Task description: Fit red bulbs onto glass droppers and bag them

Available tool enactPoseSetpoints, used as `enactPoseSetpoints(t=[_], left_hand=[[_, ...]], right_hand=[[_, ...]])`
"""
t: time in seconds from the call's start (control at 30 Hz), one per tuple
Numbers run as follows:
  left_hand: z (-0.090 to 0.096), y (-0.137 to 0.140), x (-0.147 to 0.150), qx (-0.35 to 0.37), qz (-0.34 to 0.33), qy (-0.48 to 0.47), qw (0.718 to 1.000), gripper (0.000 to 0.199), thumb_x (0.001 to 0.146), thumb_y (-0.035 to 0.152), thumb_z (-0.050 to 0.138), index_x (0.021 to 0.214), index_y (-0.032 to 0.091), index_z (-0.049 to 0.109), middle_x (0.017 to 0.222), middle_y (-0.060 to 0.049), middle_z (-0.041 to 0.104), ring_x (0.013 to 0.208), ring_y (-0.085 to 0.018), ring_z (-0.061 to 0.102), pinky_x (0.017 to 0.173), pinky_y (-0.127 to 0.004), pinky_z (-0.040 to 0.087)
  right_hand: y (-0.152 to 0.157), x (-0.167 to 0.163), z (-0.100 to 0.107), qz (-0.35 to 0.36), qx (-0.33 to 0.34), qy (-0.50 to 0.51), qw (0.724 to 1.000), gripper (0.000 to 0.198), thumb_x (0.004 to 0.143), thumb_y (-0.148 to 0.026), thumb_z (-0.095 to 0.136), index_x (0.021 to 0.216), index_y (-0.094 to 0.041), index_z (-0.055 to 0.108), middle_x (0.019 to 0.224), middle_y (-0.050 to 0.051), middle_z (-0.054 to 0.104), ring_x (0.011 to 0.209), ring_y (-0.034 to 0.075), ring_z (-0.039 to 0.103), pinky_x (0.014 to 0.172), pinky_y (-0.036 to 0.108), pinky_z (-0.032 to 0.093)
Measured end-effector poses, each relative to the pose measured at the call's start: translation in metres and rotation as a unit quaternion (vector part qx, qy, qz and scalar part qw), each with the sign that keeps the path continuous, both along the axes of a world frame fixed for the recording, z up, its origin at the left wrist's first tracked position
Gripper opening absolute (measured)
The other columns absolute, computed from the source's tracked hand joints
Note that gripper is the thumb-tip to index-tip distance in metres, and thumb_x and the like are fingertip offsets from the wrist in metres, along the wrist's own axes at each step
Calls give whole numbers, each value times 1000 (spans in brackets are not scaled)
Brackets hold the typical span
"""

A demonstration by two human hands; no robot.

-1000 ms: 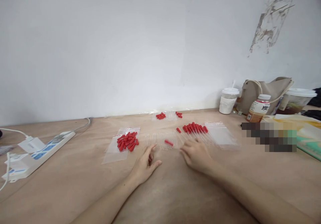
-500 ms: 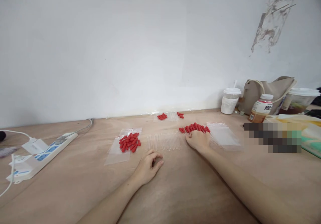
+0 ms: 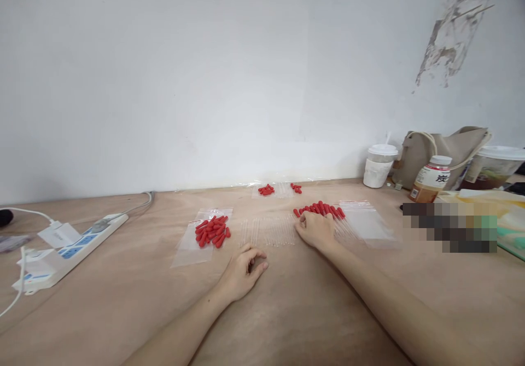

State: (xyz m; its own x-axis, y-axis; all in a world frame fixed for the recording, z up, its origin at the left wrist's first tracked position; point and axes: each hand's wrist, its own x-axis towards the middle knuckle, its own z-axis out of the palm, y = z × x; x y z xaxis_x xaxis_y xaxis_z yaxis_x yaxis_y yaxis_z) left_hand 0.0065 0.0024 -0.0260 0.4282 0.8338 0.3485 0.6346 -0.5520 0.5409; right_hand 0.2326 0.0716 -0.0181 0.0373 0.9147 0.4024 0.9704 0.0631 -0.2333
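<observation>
My left hand [image 3: 241, 273] rests on the table with nothing in it, its fingers loosely bent and its thumb apart. Beyond it lies a row of thin clear glass tubes [image 3: 268, 231]. My right hand [image 3: 315, 229] is bent palm down over the left end of a row of droppers with red rubber bulbs [image 3: 324, 208]. Its fingertips are beside the leftmost bulbs and the right end of the bare tubes; what they grip, if anything, is hidden. A heap of loose red bulbs [image 3: 212, 231] sits on clear plastic bags [image 3: 191, 251] at the left.
Smaller groups of red bulbs [image 3: 266, 190] and tubes lie near the wall. A clear zip bag [image 3: 369, 224] is right of the droppers. A white power strip [image 3: 88, 251] is at left; a lidded cup [image 3: 378, 166], a bottle [image 3: 430, 180] and a grey bag [image 3: 459, 141] stand at right.
My right hand has slid a little to the left along the dropper row, uncovering more tubes on its right side. My left hand has stayed in place.
</observation>
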Motion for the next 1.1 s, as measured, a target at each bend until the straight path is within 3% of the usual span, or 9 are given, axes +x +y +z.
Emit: enactPoseSetpoints(t=[0.1, 0.2, 0.33, 0.43, 0.6, 0.87, 1.0, 1.1], left_hand=[[2, 0, 1, 9, 16, 14, 1000, 16, 80, 28, 48, 89, 19, 58, 79, -2, 52, 64, -13, 50, 59, -23, 41], [8, 6, -9, 96, 105, 49, 989, 14, 80, 28, 48, 82, 18, 58, 78, -3, 54, 71, -17, 51, 66, -28, 41], [17, 24, -39, 221, 252, 139, 932, 15, 79, 28, 48, 74, 17, 57, 80, -6, 55, 81, -23, 49, 74, -34, 36], [17, 35, -57, 248, 294, 193, 903, 16, 78, 30, 49, 76, 19, 60, 83, -7, 56, 82, -24, 48, 72, -35, 34], [12, 44, -58, 268, 313, 251, 876, 19, 78, 34, 50, 79, 19, 61, 89, -8, 56, 85, -26, 46, 73, -37, 31], [5, 53, -55, 271, 302, 261, 876, 19, 77, 31, 50, 73, 16, 61, 86, -9, 56, 84, -26, 46, 73, -38, 30], [6, 53, -56, 292, 293, 217, 884, 18, 79, 26, 47, 75, 15, 61, 86, -10, 57, 86, -27, 47, 74, -40, 31], [10, 43, -46, 305, 252, 114, 912, 18, 81, 27, 46, 83, 15, 60, 90, -10, 56, 88, -26, 47, 77, -39, 34]], right_hand=[[4, -6, -3, -11, -28, -23, 999, 23, 76, -30, 42, 87, -17, 56, 79, 8, 65, 79, 21, 58, 72, 34, 24], [5, -10, -4, -10, -34, -49, 998, 23, 77, -26, 42, 91, -15, 55, 81, 10, 65, 80, 22, 58, 71, 33, 23], [1, -15, -4, -11, -30, -69, 997, 22, 76, -19, 41, 90, -9, 54, 82, 14, 64, 78, 24, 58, 70, 34, 23], [-2, -18, -5, -13, -26, -78, 997, 21, 76, -14, 39, 91, -8, 53, 82, 16, 63, 78, 25, 57, 70, 34, 23], [-4, -18, -4, -23, -6, -87, 996, 24, 76, -9, 36, 94, -7, 53, 86, 17, 60, 81, 25, 55, 70, 34, 24], [-27, 4, 3, -25, 112, -87, 990, 31, 76, -10, 39, 104, -13, 52, 91, 13, 55, 86, 23, 47, 72, 32, 27], [-40, 17, -6, 15, 150, -49, 987, 25, 79, -14, 38, 96, -16, 56, 86, 9, 55, 83, 21, 47, 73, 32, 28], [-43, 21, -17, 44, 175, 24, 983, 22, 83, -19, 36, 89, -17, 57, 83, 7, 56, 80, 19, 49, 74, 32, 29]])
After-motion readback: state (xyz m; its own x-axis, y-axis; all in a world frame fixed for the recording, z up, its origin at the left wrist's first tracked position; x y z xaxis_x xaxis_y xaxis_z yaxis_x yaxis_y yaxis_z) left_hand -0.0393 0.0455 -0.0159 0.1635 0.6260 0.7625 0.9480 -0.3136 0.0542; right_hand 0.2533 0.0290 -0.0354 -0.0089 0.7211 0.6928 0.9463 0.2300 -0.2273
